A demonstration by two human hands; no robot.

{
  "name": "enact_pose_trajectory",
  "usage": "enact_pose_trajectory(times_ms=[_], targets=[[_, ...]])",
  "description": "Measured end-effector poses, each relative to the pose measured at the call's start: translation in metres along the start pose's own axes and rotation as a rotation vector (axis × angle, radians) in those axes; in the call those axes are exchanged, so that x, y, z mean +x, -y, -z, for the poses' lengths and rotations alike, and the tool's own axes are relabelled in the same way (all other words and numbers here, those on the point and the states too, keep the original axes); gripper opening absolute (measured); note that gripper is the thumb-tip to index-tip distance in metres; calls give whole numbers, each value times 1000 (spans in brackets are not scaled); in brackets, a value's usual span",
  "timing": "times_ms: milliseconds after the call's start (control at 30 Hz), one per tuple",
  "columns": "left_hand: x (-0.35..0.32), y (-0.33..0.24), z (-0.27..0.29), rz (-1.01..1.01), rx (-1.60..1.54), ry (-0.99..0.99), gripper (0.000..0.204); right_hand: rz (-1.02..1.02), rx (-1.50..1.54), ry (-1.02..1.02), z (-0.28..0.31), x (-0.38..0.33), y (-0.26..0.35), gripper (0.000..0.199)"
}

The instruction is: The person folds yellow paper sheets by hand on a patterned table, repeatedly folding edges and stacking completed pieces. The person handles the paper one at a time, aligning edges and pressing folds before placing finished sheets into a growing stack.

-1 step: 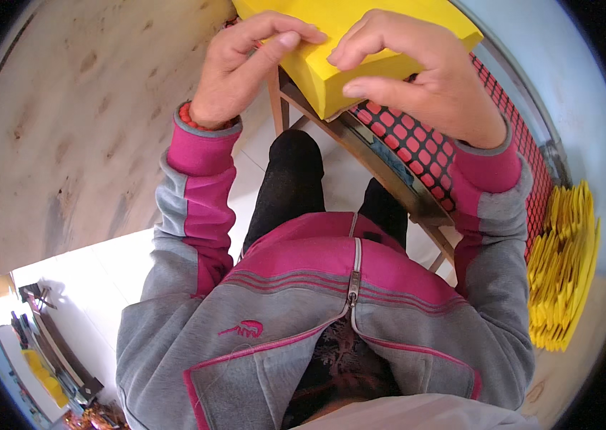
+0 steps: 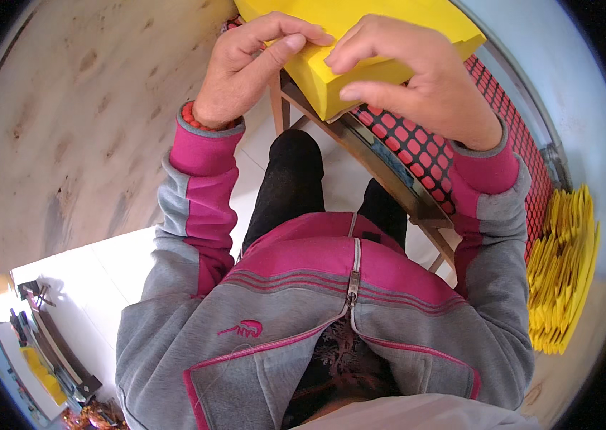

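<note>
**Plainly, a yellow sheet pinched right at the counter's edge**

At the top centre of the frame, the left hand [image 2: 246, 68] and right hand [image 2: 417, 86] both pinch the near corner of the yellow folded sheet [image 2: 382, 29], fingers curled narrow. It overhangs the wooden counter [image 2: 389, 183] above a red mesh panel [image 2: 425, 154]. Uneven finger pressure could skew the crease or push the sheet off the edge, I'd judge.
</note>
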State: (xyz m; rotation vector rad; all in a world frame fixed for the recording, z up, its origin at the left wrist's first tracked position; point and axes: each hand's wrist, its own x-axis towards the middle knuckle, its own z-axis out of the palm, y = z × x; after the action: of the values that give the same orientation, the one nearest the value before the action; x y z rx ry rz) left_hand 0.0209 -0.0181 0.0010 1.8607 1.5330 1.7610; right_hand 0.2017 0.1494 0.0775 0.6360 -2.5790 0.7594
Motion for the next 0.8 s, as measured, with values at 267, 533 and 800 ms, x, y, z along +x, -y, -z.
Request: enact_pose_trajectory(times_ms=[267, 533, 800], targets=[[-8, 26, -3, 86, -131, -29, 25, 96, -143, -78, -15, -7, -32, 27], [-12, 25, -9, 85, -70, -92, 26, 86, -239, -82, -21, -5, -29, 19], [-13, 26, -7, 53, -93, -76, 24, 49, -153, -111, -22, -8, -33, 12]])
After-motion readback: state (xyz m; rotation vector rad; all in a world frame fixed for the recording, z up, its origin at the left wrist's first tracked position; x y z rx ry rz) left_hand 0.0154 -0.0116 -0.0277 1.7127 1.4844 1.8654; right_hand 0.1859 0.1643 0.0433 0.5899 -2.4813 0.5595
